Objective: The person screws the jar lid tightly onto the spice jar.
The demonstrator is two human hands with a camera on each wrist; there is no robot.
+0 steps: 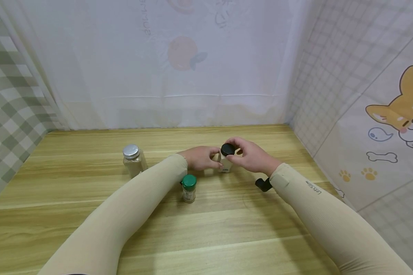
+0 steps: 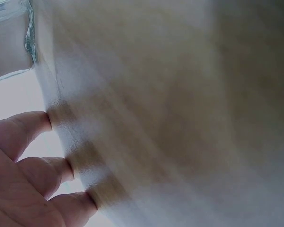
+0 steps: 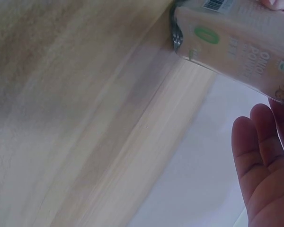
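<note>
A clear square jar of tan powder with a black cap (image 1: pixel 228 149) stands on the wooden table between the hands. In the right wrist view the onion powder jar (image 3: pixel 236 47) shows a label and barcode. My right hand (image 1: pixel 252 156) grips the black cap with thumb and fingers from the right. My left hand (image 1: pixel 202 157) holds the jar's body at its left side with thumb and forefinger. In the left wrist view the jar (image 2: pixel 9 42) is cut off at the upper left, while three other fingers of the left hand (image 2: pixel 33 175) touch the tabletop.
A green-capped spice jar (image 1: pixel 189 189) stands close to the left wrist. Farther left is a larger jar with a silver lid (image 1: pixel 132 160), partly behind the left sleeve. A black piece (image 1: pixel 263 185) shows under the right wrist. Fabric walls (image 1: pixel 179 110) border the wooden table (image 1: pixel 206 236).
</note>
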